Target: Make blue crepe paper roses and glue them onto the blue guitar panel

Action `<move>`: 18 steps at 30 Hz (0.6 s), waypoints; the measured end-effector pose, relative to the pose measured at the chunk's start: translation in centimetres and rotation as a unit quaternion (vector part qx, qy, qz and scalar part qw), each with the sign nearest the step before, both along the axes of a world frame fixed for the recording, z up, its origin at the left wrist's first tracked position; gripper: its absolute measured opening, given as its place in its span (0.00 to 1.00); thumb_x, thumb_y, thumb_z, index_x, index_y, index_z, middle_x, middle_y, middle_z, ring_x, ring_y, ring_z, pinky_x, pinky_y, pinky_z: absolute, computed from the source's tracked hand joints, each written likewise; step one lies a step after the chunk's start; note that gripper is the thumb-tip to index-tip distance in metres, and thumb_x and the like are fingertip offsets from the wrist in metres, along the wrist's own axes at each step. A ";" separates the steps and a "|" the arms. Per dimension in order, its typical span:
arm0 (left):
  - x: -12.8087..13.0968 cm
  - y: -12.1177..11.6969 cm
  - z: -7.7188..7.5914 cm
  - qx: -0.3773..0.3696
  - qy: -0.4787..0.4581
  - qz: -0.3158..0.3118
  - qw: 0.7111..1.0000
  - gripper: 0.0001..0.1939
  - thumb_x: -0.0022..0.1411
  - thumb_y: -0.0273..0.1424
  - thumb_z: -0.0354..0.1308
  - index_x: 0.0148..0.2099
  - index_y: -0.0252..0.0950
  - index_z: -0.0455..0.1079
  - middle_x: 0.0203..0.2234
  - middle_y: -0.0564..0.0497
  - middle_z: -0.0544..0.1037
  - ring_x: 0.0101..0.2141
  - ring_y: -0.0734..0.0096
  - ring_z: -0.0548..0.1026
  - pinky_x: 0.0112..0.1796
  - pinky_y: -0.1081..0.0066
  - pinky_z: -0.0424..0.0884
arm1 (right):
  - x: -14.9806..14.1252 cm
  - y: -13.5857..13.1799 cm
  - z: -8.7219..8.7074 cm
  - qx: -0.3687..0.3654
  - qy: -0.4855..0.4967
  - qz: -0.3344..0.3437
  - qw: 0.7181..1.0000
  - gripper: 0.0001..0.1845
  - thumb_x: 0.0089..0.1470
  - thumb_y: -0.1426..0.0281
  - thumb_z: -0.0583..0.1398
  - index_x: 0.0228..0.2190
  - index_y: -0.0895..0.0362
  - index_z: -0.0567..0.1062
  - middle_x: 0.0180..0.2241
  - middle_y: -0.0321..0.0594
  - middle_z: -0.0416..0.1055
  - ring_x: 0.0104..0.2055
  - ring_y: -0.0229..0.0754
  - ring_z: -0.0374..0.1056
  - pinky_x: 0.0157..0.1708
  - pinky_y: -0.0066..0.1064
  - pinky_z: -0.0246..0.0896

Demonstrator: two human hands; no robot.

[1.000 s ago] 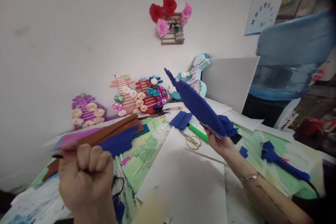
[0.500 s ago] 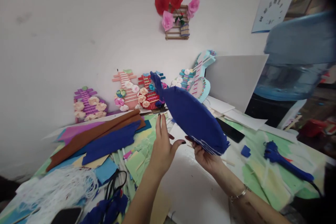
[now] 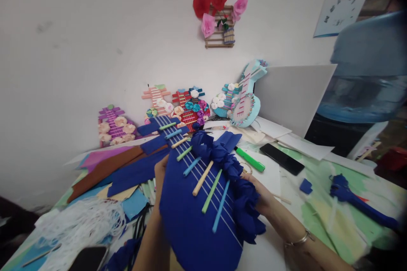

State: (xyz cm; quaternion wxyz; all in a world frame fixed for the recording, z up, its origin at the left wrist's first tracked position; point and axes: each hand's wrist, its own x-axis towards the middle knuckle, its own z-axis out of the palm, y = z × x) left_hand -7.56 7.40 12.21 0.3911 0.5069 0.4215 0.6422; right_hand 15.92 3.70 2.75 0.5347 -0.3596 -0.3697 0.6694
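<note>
A dark blue handmade model pipa [image 3: 184, 220] is held up in front of me, its decorated face turned toward me. White strings run down it, crossed by several green, light blue and tan sticks. Crumpled blue paper flowers [image 3: 246, 203] line its right edge. My left hand [image 3: 161, 173] is closed on the pipa's left edge, the fingers mostly hidden behind it. On the other side, my right hand [image 3: 262, 194] grips it from behind the flowers, which cover part of the fingers.
Finished model lutes [image 3: 244, 106] lean against the wall. Behind the pipa lie a green marker [image 3: 251, 159] and a black phone [image 3: 282, 159]. A blue glue gun [image 3: 359, 203] rests at right; white string [image 3: 85, 220] and blue paper [image 3: 136, 176] are at left.
The pipa has turned from its plain blue back to its decorated face and come lower and closer. My left hand, a fist and then open, has taken its left edge; my right keeps hold.
</note>
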 end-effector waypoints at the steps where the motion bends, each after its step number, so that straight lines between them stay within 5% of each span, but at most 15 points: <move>1: -0.3 -0.1 0.2 -0.001 0.001 0.002 1.000 0.15 0.60 0.39 0.59 0.41 0.31 0.72 0.31 0.51 0.76 0.29 0.71 0.74 0.29 0.70 0.73 | 0.1 -0.1 0.2 -0.002 0.009 0.000 1.000 0.08 0.40 0.68 0.65 0.25 0.60 0.75 0.19 0.34 0.69 0.18 0.30 0.60 0.19 0.21 0.57; 6: -2.3 0.3 1.0 -0.013 -0.045 0.050 0.998 0.18 0.38 0.36 0.73 0.31 0.32 0.76 0.17 0.54 0.76 0.20 0.73 0.73 0.19 0.77 0.66 | 0.5 -0.1 0.8 0.005 0.040 -0.014 0.999 0.11 0.32 0.78 0.65 0.26 0.60 0.76 0.20 0.35 0.71 0.18 0.30 0.61 0.18 0.21 0.54; 13: -4.4 1.6 0.5 -0.021 -0.111 0.061 0.992 0.16 0.35 0.34 0.72 0.28 0.31 0.75 0.20 0.48 0.80 0.22 0.64 0.79 0.23 0.71 0.74 | 0.7 0.6 0.1 0.078 -0.001 -0.072 0.994 0.11 0.36 0.72 0.69 0.26 0.59 0.76 0.20 0.37 0.72 0.21 0.36 0.66 0.22 0.26 0.60; 18: -5.2 1.7 0.6 0.022 -0.152 0.105 0.982 0.12 0.40 0.29 0.70 0.29 0.31 0.74 0.20 0.51 0.79 0.21 0.69 0.78 0.22 0.75 0.74 | 0.6 1.0 -0.1 0.107 -0.009 -0.132 0.985 0.17 0.31 0.68 0.71 0.29 0.56 0.76 0.25 0.36 0.75 0.28 0.42 0.70 0.32 0.31 0.66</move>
